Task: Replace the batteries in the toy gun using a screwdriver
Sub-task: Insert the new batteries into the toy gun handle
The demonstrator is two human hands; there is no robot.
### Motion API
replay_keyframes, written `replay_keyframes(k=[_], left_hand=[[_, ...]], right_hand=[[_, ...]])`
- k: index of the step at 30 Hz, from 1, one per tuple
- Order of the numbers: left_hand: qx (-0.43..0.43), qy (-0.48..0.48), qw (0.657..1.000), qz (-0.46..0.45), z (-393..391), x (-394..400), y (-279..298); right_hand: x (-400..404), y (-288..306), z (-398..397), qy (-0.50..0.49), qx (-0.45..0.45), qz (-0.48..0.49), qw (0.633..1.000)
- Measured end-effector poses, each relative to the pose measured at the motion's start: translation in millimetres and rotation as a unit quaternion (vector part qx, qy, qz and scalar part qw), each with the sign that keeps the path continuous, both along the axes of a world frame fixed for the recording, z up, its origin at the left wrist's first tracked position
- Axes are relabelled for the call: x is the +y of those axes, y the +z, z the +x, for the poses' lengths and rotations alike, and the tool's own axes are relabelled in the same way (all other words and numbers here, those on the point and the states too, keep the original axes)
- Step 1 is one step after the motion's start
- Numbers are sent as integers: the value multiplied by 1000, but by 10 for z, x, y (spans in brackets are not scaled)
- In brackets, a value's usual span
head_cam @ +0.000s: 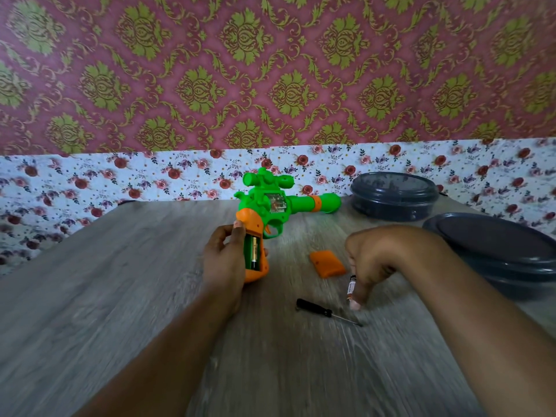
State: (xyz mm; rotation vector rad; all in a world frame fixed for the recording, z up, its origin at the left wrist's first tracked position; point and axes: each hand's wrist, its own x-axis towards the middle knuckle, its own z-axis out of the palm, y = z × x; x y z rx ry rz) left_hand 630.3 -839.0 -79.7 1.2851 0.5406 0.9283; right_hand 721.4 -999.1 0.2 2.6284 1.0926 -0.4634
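A green toy gun [279, 203] with an orange handle lies on the wooden table [120, 296], barrel pointing right. My left hand [224, 260] grips the handle, whose battery compartment is uncovered and shows one battery [255, 249] inside. My right hand [370, 260] pinches a second battery [351, 288], held upright just above the table. The orange compartment cover [327, 263] lies between the two hands. A small black-handled screwdriver [326, 312] rests on the table below my right hand.
A dark round container [394, 195] stands at the back right beside the gun's muzzle. Its dark lid [496, 251] lies at the right edge under my right forearm. A flowered cloth covers the surface behind the table.
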Motion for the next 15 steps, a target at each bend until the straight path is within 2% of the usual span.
replay_keyframes(k=[6, 9, 12, 15], left_hand=[[7, -5, 1000, 10, -13, -12, 15], [2, 1, 1000, 5, -10, -11, 18], [0, 4, 1000, -10, 0, -5, 23], [15, 36, 999, -2, 16, -1, 4]], right_hand=[[11, -29, -12, 20, 2, 44, 999], [27, -23, -7, 53, -23, 175, 983], [164, -132, -59, 98, -20, 379, 920], [418, -310, -207, 131, -33, 510, 850]])
